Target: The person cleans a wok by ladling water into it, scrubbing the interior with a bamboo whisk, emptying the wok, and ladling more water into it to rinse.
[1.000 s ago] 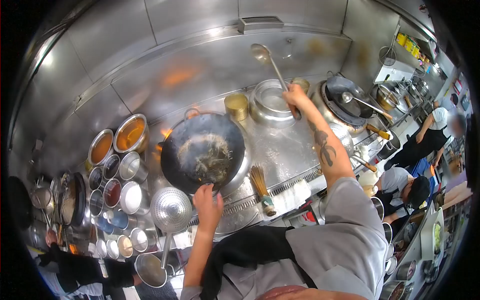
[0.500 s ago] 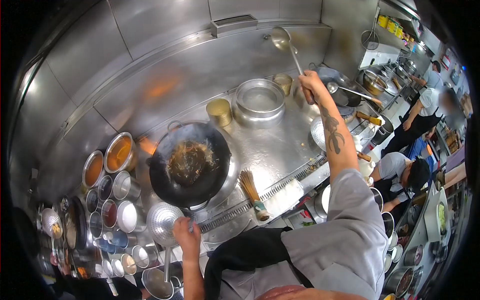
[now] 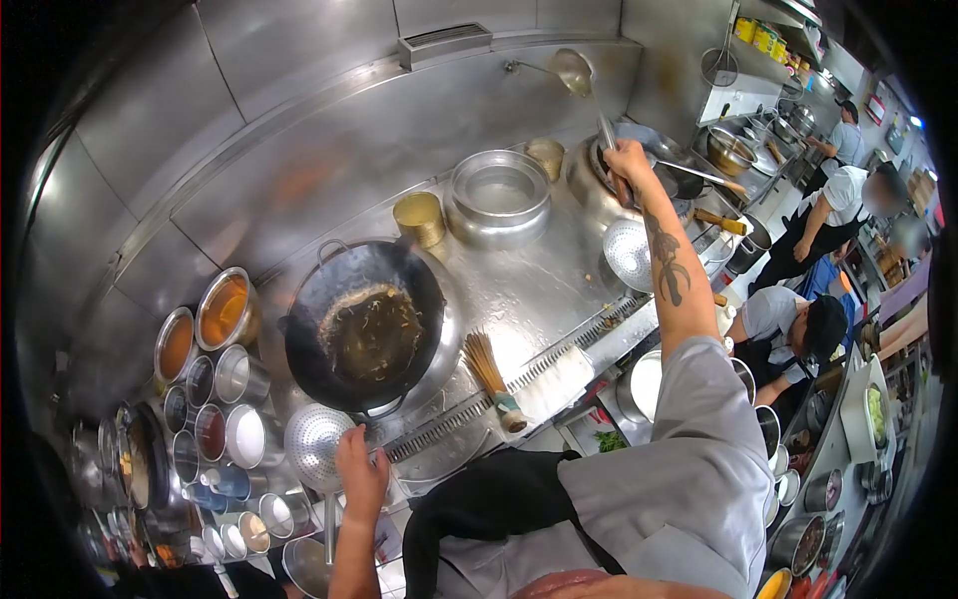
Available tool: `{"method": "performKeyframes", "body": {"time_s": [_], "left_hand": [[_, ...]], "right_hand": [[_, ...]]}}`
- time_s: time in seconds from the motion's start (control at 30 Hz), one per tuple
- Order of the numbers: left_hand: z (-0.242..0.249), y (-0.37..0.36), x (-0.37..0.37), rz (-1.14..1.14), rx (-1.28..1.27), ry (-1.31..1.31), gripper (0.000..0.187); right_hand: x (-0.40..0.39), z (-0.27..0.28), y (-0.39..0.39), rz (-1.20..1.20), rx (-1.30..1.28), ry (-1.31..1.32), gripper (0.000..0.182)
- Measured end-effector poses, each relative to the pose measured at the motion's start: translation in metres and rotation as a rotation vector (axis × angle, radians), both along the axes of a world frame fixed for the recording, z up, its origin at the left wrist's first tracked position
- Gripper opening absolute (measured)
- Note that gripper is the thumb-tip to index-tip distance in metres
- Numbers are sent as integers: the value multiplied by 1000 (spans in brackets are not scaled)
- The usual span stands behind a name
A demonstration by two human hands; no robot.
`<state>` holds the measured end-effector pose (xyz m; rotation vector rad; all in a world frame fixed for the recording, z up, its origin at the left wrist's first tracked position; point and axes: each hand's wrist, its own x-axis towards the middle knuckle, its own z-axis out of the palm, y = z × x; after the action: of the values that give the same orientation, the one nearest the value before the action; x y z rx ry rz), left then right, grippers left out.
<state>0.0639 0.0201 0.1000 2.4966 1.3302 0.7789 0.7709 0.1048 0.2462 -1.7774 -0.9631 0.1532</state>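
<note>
My right hand [image 3: 626, 165] grips the wooden handle of a ladle [image 3: 605, 125]. The ladle's bowl is raised at the back wall, at the end of a thin tap spout [image 3: 529, 67]. My left hand [image 3: 359, 469] holds nothing, its thumb and fingers apart, beside a perforated strainer [image 3: 321, 446] and just below the near handle of a black wok [image 3: 419, 344]. Inside the wok lies a brown liquid [image 3: 374, 334] with pale shreds around its edge.
Left of the wok stand several metal bowls and cups of seasonings [image 3: 246, 436]. A bamboo brush [image 3: 487, 367], a white cloth [image 3: 555, 386], a metal pot [image 3: 499, 215] and a brass-coloured can [image 3: 419, 220] lie to its right. Co-workers [image 3: 783, 329] stand further right.
In the wok the liquid has spread into a wider pool and the steam has thinned. Orange flame reflections on the wall have faded. My right hand still holds the ladle up; the view has shifted slightly.
</note>
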Motion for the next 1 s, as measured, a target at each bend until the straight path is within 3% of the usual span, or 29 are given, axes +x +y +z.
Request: {"method": "performKeyframes", "body": {"time_s": [0.2,0.4,0.5,0.77,0.87,1.0], "left_hand": [[35,-7,13,-20,-8,24,54],[15,-15,38,47,8,-196,55],[14,-20,45,82,3,-281,56],[9,-27,31,163,-32,-282,64],[11,-27,33,193,-56,-295,65],[15,-29,37,221,-84,-297,64]], "right_hand": [[-14,25,-21,-86,-14,25,17],[5,19,-13,-143,-171,-15,17],[5,-6,-5,-100,-111,-26,17],[2,-32,-4,-35,-268,-8,32],[-16,-24,-11,-68,-170,-157,19],[-46,-25,-23,-5,79,-184,22]]}}
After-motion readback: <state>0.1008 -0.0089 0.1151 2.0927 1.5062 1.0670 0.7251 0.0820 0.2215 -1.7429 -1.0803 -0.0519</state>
